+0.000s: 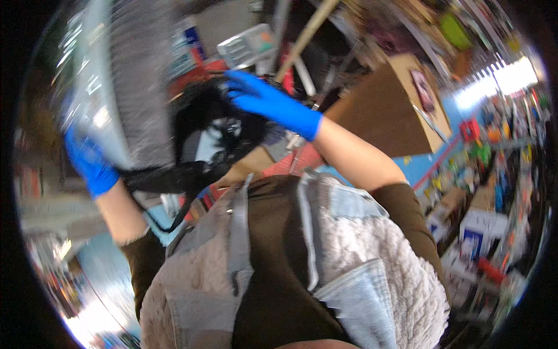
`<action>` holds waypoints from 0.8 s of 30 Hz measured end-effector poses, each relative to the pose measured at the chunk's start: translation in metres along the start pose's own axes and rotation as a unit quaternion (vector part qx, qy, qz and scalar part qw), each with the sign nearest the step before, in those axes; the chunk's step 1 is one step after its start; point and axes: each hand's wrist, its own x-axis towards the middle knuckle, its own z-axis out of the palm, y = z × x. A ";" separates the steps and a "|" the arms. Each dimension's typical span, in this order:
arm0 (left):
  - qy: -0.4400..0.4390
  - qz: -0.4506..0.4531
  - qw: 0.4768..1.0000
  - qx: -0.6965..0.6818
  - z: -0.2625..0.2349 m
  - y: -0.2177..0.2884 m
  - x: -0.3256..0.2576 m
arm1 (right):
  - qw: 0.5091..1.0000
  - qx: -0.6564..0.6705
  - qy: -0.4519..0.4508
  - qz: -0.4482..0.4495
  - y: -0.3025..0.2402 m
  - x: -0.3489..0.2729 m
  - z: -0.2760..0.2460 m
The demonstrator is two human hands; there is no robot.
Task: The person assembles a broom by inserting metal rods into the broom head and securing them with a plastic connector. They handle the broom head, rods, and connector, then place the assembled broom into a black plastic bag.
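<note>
At the upper left, a large grey, ribbed, padded-looking item (142,75) with a shiny clear covering (96,81) stands tall and blurred by motion. My left hand (90,160), in a blue glove, is against its outer side; its fingers are smeared and partly hidden. Black, soft material like an open bag (241,128) lies beside the grey item, with a black strap (183,212) hanging below. My right hand (261,102), also gloved in blue, has its bent fingers on the upper edge of this black material. Something shiny shows inside the opening.
Beyond my right hand are a clear plastic box (247,46) and a wooden stick (308,38). A brown cardboard box (378,110) stands to the right, with a dark pink item (422,90) on it. Crowded shelves (494,192) of small goods line the right side.
</note>
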 end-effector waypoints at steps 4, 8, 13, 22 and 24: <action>-0.111 -0.198 0.913 -0.339 0.068 0.001 -0.013 | 0.989 0.142 0.010 0.037 -0.001 0.023 0.006; -0.245 -0.110 0.913 -0.306 0.125 0.005 -0.034 | 0.962 0.260 0.087 0.007 -0.001 0.022 0.010; -0.298 -0.246 0.810 -0.441 0.149 0.016 -0.053 | 0.926 0.325 0.188 0.047 -0.008 0.004 -0.003; -0.380 -0.277 0.801 -0.370 0.151 0.020 -0.050 | 0.928 0.259 0.265 -0.032 -0.014 -0.016 -0.025; -0.381 -0.268 0.819 -0.337 0.151 0.016 -0.054 | 0.926 0.277 0.253 -0.037 -0.017 -0.018 -0.027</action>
